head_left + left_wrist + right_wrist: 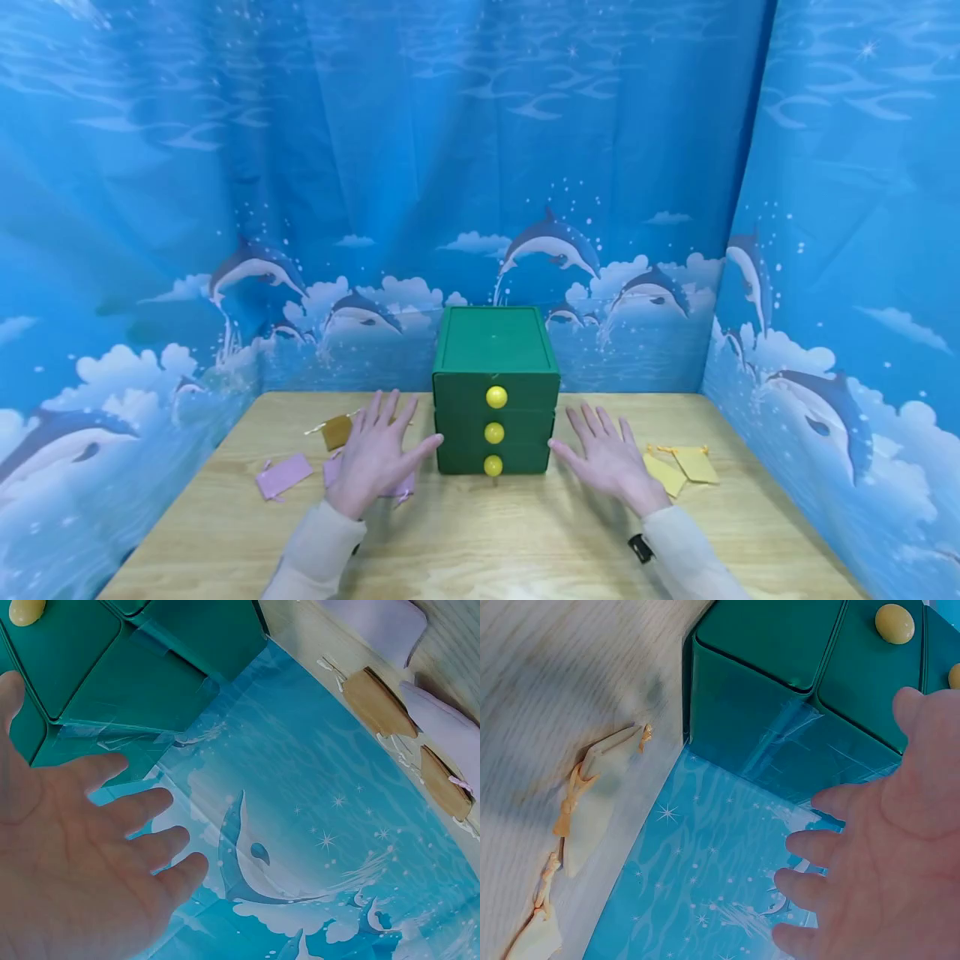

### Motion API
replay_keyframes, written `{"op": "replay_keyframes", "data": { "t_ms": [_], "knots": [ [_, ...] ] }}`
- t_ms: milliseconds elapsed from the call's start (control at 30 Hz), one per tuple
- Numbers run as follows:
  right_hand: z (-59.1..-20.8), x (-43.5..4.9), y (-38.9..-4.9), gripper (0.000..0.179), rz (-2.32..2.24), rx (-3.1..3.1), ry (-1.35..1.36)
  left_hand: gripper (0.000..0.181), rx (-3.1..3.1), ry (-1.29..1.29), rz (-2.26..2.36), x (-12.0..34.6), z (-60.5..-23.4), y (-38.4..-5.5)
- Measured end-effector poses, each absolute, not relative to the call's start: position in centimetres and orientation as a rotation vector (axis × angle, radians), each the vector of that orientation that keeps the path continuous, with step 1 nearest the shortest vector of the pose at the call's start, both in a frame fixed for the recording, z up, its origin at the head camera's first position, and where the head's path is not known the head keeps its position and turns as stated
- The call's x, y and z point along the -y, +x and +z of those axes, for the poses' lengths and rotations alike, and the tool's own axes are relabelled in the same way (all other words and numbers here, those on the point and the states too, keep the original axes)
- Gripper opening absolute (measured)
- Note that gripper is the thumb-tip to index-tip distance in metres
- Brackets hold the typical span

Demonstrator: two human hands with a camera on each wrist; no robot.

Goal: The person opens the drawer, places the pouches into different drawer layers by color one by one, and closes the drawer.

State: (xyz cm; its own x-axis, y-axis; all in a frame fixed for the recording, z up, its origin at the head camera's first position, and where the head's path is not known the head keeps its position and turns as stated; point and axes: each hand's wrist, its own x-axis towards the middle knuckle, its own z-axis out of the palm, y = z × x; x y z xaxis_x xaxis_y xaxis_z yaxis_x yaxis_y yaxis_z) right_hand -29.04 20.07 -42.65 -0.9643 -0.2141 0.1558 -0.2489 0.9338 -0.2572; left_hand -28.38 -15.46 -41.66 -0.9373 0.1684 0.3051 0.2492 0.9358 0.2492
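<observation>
A green box of three stacked drawers stands on the table, each drawer front bearing a round yellow knob. My left hand, fingers straight and spread, hovers beside the box's left side with the thumb toward it. On the other side my right hand is spread the same way, its thumb near the right edge. Neither hand holds anything. Partly behind the left hand lie purple pouches and brown pouches. Pale yellow drawstring pouches lie just right of the right hand.
The light wooden table runs back to a blue curtain printed with dolphins and clouds, which also hangs along both sides. Clear tape shows on the box's side in the right wrist view.
</observation>
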Motion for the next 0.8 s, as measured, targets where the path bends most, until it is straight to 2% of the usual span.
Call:
{"op": "replay_keyframes", "data": {
  "t_ms": [467,633,800],
  "knots": [
    [-42.5,-20.2,-29.3,0.081,0.418,2.824,0.368,0.069,2.498,-0.356,-0.465,14.7,-41.8,-28.7],
    [-42.6,-19.9,-29.4,0.077,0.537,2.744,0.359,0.053,2.372,-0.345,-0.506,14.2,-41.9,-28.9],
    [-42.9,-19.6,-29.6,0.071,0.900,2.709,0.350,0.032,2.312,-0.376,-0.663,13.3,-42.3,-29.1]
  ]
}}
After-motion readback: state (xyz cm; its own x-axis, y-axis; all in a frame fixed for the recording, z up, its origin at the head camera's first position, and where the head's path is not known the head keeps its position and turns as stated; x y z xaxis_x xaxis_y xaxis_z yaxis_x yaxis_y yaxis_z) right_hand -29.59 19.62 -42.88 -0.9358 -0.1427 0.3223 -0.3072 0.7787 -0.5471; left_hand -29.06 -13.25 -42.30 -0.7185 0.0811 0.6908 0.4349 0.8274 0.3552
